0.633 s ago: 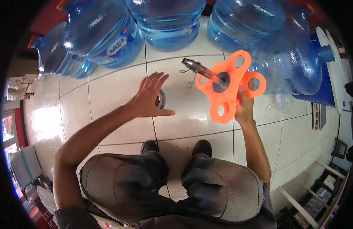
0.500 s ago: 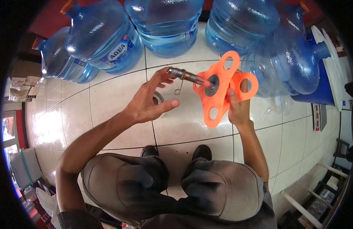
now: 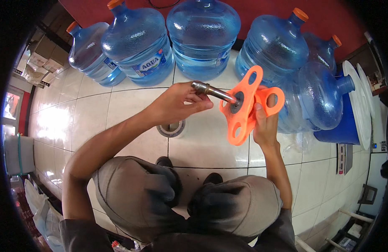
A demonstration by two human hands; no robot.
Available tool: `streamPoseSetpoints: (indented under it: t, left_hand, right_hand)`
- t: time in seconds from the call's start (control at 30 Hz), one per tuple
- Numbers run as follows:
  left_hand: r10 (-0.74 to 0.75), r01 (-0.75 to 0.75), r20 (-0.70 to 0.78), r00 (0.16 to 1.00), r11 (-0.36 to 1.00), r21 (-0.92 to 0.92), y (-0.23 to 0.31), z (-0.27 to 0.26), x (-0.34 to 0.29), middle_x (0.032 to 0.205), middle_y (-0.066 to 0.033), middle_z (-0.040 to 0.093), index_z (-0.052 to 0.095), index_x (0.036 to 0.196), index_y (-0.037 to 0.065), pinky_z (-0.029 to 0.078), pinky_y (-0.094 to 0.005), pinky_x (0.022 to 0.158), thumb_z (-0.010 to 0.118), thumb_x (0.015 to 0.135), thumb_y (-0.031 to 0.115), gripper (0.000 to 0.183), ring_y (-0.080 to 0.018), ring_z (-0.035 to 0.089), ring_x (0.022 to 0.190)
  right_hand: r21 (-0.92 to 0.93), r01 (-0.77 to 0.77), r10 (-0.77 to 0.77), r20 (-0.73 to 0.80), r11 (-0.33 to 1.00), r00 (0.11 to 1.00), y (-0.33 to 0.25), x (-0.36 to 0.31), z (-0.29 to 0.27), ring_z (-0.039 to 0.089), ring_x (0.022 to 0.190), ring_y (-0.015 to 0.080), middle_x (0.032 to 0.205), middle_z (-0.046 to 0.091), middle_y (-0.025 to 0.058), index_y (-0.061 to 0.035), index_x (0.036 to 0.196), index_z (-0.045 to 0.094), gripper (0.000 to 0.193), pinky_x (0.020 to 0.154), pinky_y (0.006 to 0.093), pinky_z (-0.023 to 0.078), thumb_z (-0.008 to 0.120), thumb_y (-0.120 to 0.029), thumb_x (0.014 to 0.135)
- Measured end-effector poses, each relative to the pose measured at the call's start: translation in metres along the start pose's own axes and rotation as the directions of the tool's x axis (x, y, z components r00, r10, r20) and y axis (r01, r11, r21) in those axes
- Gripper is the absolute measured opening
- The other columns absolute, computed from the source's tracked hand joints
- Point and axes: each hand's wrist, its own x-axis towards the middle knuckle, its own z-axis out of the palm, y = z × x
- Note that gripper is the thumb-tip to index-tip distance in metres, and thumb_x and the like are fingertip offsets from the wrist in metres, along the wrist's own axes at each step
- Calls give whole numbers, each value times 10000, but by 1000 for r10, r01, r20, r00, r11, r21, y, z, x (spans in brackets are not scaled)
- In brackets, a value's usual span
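Observation:
My right hand (image 3: 266, 128) grips an orange plastic piece (image 3: 249, 91) with rounded lobes pierced by holes. A shiny metal rod (image 3: 217, 93) sticks out from the dark round hub at its middle and points left, with a collar near its free end. My left hand (image 3: 179, 103) is at that free end, its fingers curled beneath the rod and the thumb drawn in to the fingertips. What the fingertips pinch is hidden. Under my left wrist, on the floor, lies a grey ring-shaped roll (image 3: 172, 133), partly covered by the hand.
Several big blue water bottles (image 3: 203, 35) stand along the red wall. At the right, a clear blue bottle (image 3: 319, 98) lies on its side by a blue tub (image 3: 340, 132) and a white round lid (image 3: 356, 103). Glossy tiles (image 3: 208, 149) cover the floor around my knees.
My left hand has risen toward the rod and its spread fingers have closed in. The wire loop that hung under the rod is out of sight. My right hand still holds the orange piece.

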Motion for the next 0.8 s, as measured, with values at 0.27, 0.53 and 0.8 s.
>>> streamPoseSetpoints:
  t: [0.27,0.53,0.8]
  left_hand:
    - [43,-67,175,984,989,132,9,12,14,982,-57,738,671,1088,13,536,-339,884,761,915,239,298,-184,709,911]
    - [52,-54,44,998,997,57,-11,14,14,1049,-69,705,703,1133,7,495,-351,947,808,871,247,370,-161,640,1011]
    - [-60,63,42,997,996,-68,-14,13,19,980,-74,712,706,1016,-63,484,-367,963,691,967,122,191,-128,632,947]
  right_hand:
    - [83,-38,47,-111,996,993,1,-30,-12,611,991,205,1127,622,134,35,1281,488,482,843,349,498,489,-380,1034]
    - [287,-191,233,-120,939,965,23,-50,2,616,986,172,1139,601,117,20,1344,415,495,815,316,526,461,-368,1039]
    - [459,-278,340,-56,843,939,60,-62,16,658,963,177,1144,620,109,9,1366,410,468,788,326,572,468,-343,1063]
